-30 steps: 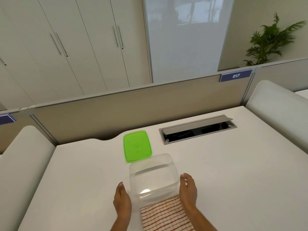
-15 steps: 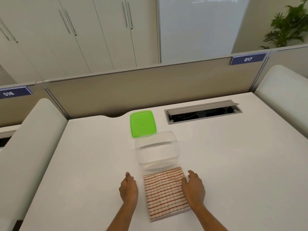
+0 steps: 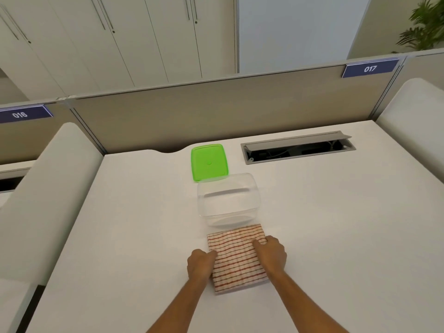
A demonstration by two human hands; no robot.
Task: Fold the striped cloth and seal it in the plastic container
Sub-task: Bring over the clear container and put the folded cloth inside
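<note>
Striped cloth (image 3: 236, 257) is lying flat near the desk (image 3: 336, 236) edge, just near of the empty plastic container (image 3: 228, 200). Left hand (image 3: 200, 263) and right hand (image 3: 271, 253) are gripping opposite edges, apparently to fold. Green lid (image 3: 209, 162) is waiting farther back.

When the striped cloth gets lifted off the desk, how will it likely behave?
Probably floppy: the striped cloth lies flat in thin folded layers, so free edges may droop or unfold. Likely light. Both the left hand and right hand grip its sides, which should keep it together.
</note>
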